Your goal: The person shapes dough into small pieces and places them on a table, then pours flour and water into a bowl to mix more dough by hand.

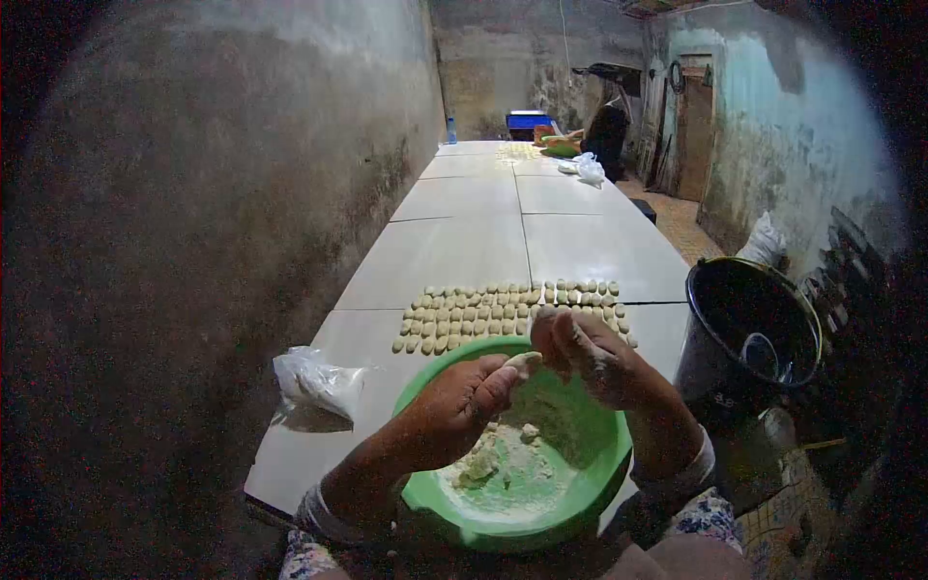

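Observation:
Above a green basin (619,454) my left hand (459,401) pinches a small piece of pale dough (525,362) between thumb and fingers. Close to its right, my right hand (590,353) is raised over the basin's far edge, its fingers bent and dusted with flour; whether they hold anything is hidden. Flour and crumbly dough (478,466) lie in the bottom of the basin. Just beyond it, several rows of small oval dough pieces (469,314) are laid out on the white table (464,251).
A plastic bag of white powder (319,382) sits on the table at the left. A black bucket (706,338) stands at the right. Towards the far end are a blue crate (528,122), white bags (589,169) and a person in dark clothes (606,130). A wall borders the left side.

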`<state>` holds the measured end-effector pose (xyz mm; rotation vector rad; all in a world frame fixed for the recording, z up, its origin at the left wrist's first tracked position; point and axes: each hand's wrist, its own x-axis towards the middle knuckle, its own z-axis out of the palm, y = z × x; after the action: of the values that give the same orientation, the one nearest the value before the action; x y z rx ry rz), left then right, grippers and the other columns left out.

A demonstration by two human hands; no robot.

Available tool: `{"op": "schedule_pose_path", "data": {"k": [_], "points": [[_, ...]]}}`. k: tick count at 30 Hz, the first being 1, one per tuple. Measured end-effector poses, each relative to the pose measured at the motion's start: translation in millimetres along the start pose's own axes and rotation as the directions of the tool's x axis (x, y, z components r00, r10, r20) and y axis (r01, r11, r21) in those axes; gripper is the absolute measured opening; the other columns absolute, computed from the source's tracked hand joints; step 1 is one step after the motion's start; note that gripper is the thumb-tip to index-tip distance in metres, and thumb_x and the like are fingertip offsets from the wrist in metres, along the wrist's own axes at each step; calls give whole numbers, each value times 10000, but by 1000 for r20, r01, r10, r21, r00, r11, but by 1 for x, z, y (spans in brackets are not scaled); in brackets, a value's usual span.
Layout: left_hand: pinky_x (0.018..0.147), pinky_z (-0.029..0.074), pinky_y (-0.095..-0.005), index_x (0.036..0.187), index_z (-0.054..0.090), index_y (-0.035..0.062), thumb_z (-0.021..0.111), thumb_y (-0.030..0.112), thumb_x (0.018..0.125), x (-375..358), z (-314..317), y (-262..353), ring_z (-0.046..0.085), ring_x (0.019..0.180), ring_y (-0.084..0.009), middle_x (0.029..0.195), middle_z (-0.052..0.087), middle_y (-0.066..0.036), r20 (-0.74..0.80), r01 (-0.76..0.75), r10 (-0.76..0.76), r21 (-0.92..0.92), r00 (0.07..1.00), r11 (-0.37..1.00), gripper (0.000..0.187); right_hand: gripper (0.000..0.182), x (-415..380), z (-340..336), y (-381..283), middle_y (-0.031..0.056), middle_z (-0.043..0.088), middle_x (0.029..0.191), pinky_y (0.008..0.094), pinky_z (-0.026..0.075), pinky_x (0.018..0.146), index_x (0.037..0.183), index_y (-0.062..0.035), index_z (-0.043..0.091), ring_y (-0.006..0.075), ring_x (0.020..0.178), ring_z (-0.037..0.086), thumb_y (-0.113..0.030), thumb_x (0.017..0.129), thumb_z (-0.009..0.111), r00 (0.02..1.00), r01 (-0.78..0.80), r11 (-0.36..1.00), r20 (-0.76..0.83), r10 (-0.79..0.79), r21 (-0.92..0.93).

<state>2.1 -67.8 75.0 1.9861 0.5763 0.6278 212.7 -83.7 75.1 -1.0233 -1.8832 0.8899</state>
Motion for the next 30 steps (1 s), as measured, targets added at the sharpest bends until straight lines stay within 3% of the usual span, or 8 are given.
{"op": "schedule_pose_path", "data": {"k": [3,6,13,18,21,23,26,30], "points": [[722,436,-349,1009,518,-53,284,386,977,1,1,0,543,763,-247,804,548,-174,-16,39,-39,0,999,999,498,417,-1,5,1,146,547,742,379,435,659,847,-39,505,238,721,562,-435,933,404,998,5,994,-62,-12,-108],[724,438,-350,1006,516,-51,273,399,978,5,7,-14,546,762,-250,810,553,-164,-24,-55,55,26,998,998,512,504,-4,32,-11,197,528,626,404,427,560,733,-21,510,359,590,560,-443,953,343,918,156,721,-171,-359,-675],[808,445,-372,1022,517,-39,254,406,981,1,5,-12,582,851,-300,872,574,-204,20,-89,88,69,996,994,518,496,-1,22,-4,224,608,823,382,479,719,905,-3,591,349,770,606,-406,954,307,996,-75,997,52,77,-34],[796,445,-381,1061,502,-29,274,393,982,1,3,-5,580,848,-322,867,577,-200,52,-104,98,128,994,986,486,474,4,2,8,141,651,860,331,475,747,985,4,608,197,788,610,-420,937,402,996,-92,970,-31,87,-226],[781,450,-389,1084,492,-13,325,370,974,3,1,-15,582,837,-335,853,580,-192,38,-215,212,205,977,955,432,436,-2,20,-14,165,636,813,339,479,743,956,-2,613,253,768,622,-402,926,441,994,-76,997,74,74,18],[771,453,-397,1093,488,-4,364,348,967,3,1,-11,584,831,-341,849,581,-189,17,-272,275,224,961,936,394,400,1,21,0,172,637,810,354,486,722,943,-13,621,286,756,633,-379,923,461,996,-84,996,-15,83,-8],[732,462,-440,1088,503,18,465,273,929,-3,2,12,588,823,-358,869,587,-191,-276,39,125,520,953,853,303,321,7,20,5,151,647,814,381,493,702,945,-41,624,289,761,647,-329,915,485,960,14,995,-276,-42,-100],[727,451,-477,1000,541,17,402,320,947,0,14,0,569,841,-413,887,589,-213,-243,-94,292,599,925,796,337,260,8,28,6,140,627,811,387,489,647,941,-75,624,310,734,634,-304,907,505,961,10,949,-260,-96,-314]]}}
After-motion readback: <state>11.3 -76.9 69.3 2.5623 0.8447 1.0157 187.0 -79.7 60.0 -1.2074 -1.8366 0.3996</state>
